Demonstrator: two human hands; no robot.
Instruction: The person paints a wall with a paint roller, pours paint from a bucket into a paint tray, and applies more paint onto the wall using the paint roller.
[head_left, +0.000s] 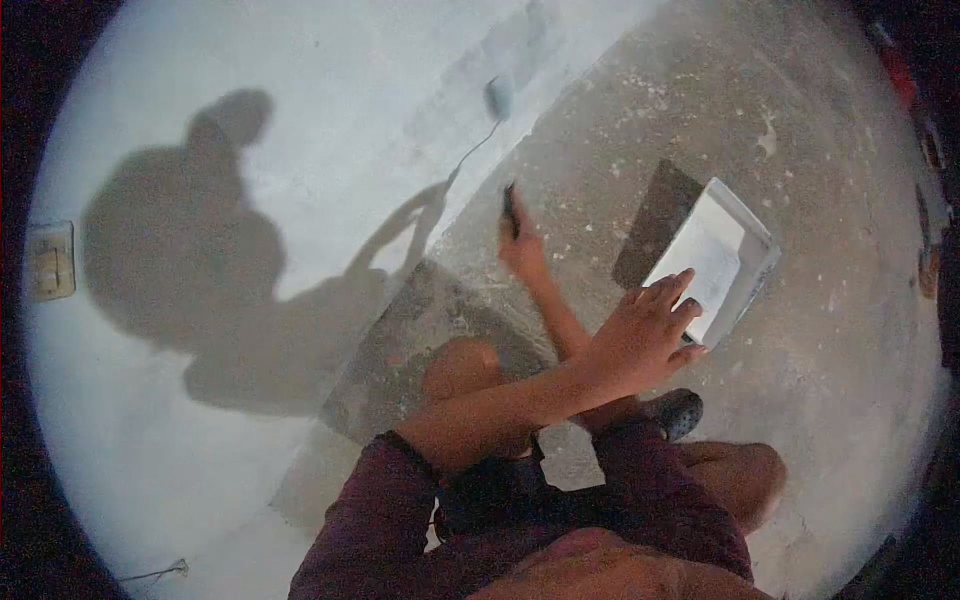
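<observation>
My arms cross in front of me. My right hand (522, 245), on the left side of the view, is closed around the black handle (512, 212) of what looks like a small paint roller. Up on the white wall is its grey-blue roller head (497, 98), blurred; the rod between handle and head hardly shows. Over the near end of a white paint tray (760, 240), my left hand (655, 325) has its fingers spread. They seem to rest on the tray's edge, though the contact is not clear. A pale surface shows inside the tray.
The white wall (330, 60) meets a rough, speckled grey floor (810, 330). A wall socket or switch plate (52, 262) is at far left, with a thin wire (155, 574) below. My shadow covers part of the wall. A dark clog (680, 413) is near my legs.
</observation>
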